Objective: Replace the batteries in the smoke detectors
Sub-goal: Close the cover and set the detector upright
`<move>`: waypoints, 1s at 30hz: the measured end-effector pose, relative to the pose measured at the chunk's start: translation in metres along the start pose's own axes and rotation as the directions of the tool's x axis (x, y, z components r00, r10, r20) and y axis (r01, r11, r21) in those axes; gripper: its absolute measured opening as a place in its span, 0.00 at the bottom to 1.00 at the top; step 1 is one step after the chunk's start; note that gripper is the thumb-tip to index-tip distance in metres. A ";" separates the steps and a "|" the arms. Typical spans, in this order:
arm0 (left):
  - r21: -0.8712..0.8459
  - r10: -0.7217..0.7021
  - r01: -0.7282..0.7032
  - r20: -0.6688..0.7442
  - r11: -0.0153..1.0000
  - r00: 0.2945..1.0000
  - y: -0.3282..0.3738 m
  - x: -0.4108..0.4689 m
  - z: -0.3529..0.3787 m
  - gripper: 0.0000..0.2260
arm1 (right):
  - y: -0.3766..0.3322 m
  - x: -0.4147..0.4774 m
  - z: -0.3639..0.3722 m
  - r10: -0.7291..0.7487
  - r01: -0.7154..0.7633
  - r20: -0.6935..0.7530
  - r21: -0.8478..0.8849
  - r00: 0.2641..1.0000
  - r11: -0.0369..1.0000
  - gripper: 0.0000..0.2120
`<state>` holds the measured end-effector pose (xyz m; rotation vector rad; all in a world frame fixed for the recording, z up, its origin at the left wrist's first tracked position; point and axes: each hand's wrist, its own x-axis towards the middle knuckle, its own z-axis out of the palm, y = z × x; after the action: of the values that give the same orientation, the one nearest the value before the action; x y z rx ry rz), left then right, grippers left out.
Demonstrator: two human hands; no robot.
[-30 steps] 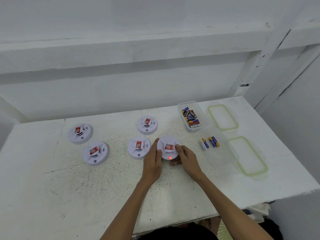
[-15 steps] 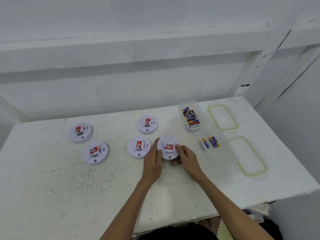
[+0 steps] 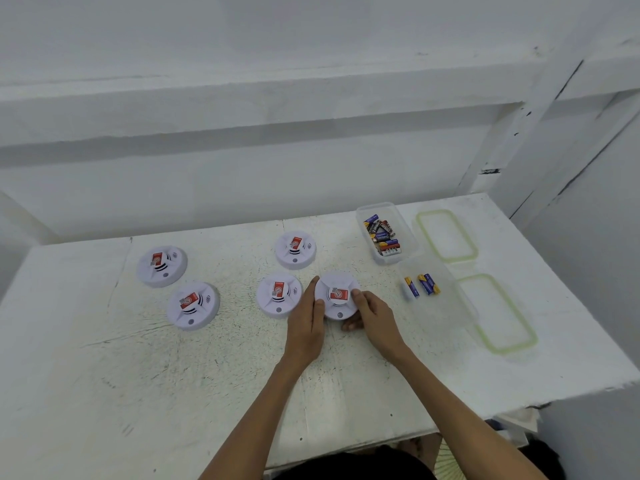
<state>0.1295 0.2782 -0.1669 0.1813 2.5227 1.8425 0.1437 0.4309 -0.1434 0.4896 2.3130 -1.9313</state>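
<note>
— What are the hands doing?
— The left hand and right hand clasp one smoke detector from 9 and 3 o'clock, fingers curved on its rim.
— Where is it?
— On the counter, touching another detector at its 9 o'clock.

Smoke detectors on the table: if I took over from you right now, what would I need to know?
Left hand and right hand both grip the sides of the nearest smoke detector, which sits flat on the table.
Four other detectors wait to its left: one beside it, one behind, two far left.
The far tub holds many batteries; the near tub holds three. Both lids lie off to the right.
I cannot tell which detectors already have fresh batteries, so check each one.
</note>
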 end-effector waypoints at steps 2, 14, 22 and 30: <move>-0.011 -0.010 0.010 -0.002 1.000 1.000 0.001 0.000 -0.001 0.22 | -0.001 0.001 0.001 0.008 -0.008 0.002 0.006 1.000 1.000 0.18; -0.196 -0.049 0.048 -0.005 0.979 0.999 0.023 0.021 -0.026 0.20 | -0.037 0.014 0.009 -0.052 0.052 0.008 0.026 0.999 0.998 0.18; -0.177 -0.067 0.030 -0.206 0.984 0.976 0.030 0.065 -0.096 0.14 | -0.105 0.050 0.066 -0.120 0.125 0.113 -0.036 0.986 0.991 0.19; -0.132 -0.187 0.159 -0.248 0.979 0.950 0.011 0.095 -0.169 0.09 | -0.132 0.092 0.146 -0.021 0.024 0.223 -0.009 0.975 1.000 0.19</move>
<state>0.0227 0.1307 -0.0989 -0.2943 2.4845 2.0441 -0.0021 0.2866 -0.0726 0.2323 2.1959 -1.8726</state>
